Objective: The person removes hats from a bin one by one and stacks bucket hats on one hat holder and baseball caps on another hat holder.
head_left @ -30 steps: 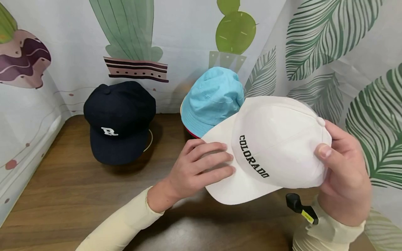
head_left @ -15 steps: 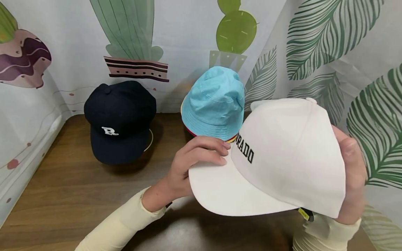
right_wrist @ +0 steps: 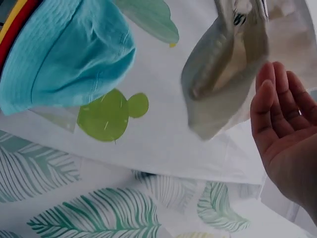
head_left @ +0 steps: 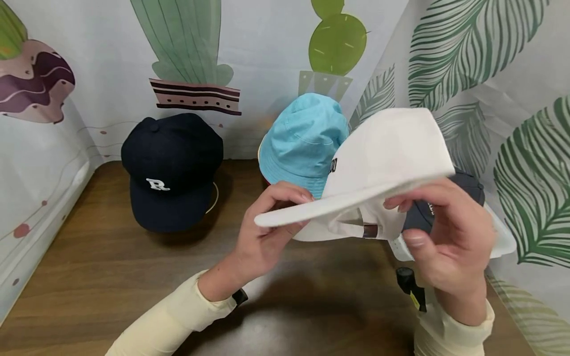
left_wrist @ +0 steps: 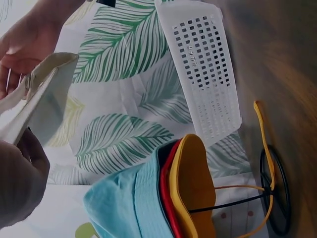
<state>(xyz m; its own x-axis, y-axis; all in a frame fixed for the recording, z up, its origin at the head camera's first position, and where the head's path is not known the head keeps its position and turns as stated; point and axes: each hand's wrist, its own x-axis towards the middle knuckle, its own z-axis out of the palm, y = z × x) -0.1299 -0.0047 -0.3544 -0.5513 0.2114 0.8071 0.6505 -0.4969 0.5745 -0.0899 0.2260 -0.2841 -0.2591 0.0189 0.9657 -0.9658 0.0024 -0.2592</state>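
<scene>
A white baseball cap [head_left: 387, 143] is held up above the table, tilted so that its brim appears edge-on and part of its underside shows. My left hand [head_left: 267, 232] pinches the brim, thumb below and fingers above. At the cap's back edge, by the strap with a brown piece [head_left: 370, 231], is my right hand [head_left: 458, 237], its thumb apart from the cap and its fingers loosely bent. In the right wrist view, those fingers [right_wrist: 280, 96] lie beside the cap [right_wrist: 218, 94] without closing round it. Most lettering on the cap's front is hidden.
A navy cap [head_left: 171, 158] with a white R sits at the left of the wooden table [head_left: 89, 277]. Behind the white cap, a light-blue bucket hat [head_left: 307, 133] rests on a wire stand [left_wrist: 281, 198]. A white perforated basket [left_wrist: 198, 59] with a dark cap [head_left: 469, 188] stands at the right.
The white cap has turned and tipped up, so its lettering faces away and its underside shows. The right hand has come off the crown, moving lower and left; the left hand keeps the brim.
</scene>
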